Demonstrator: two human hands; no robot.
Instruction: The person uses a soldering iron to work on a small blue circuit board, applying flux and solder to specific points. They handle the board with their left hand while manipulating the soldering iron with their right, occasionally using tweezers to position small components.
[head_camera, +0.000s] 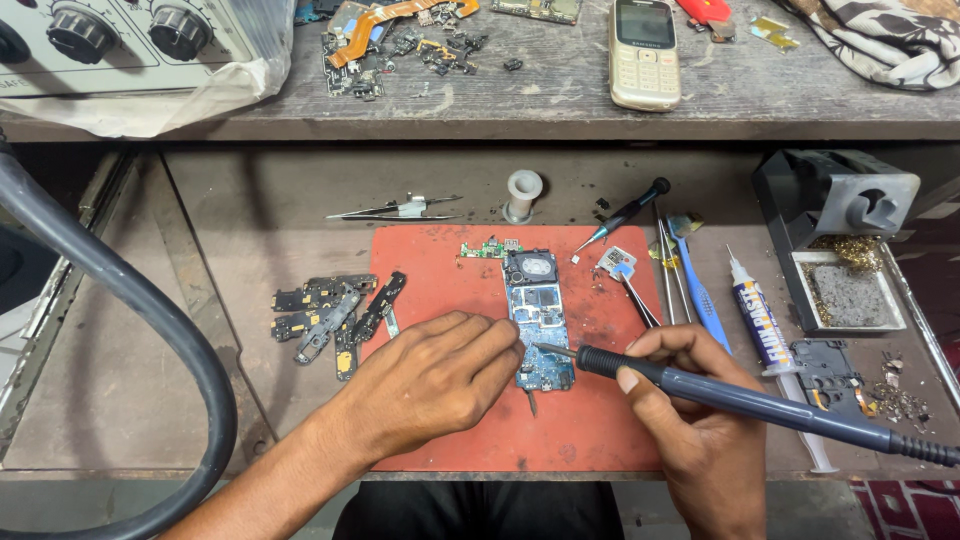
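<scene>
Right hand, nearest the viewer, is closed around the grey handle of a soldering iron, held like a pen so that its tip meets the blue circuit board. Left hand rests on the red mat, fingers drawn together with their tips pressed at the board's left edge, apparently to steady it; whether they pinch anything cannot be told. Circuit board lies lengthwise at the centre of the mat, on the lower counter. Just right of it: tweezers, a black screwdriver, a blue pry tool and a white tube with a dark printed label, all within reach of the working hand. Farther right stands a grey iron stand with a tray of brass shavings. Left of the mat lies a cluster of black phone parts. On the upper shelf: a beige keypad phone and loose components. A thick grey hose curves along the left.
</scene>
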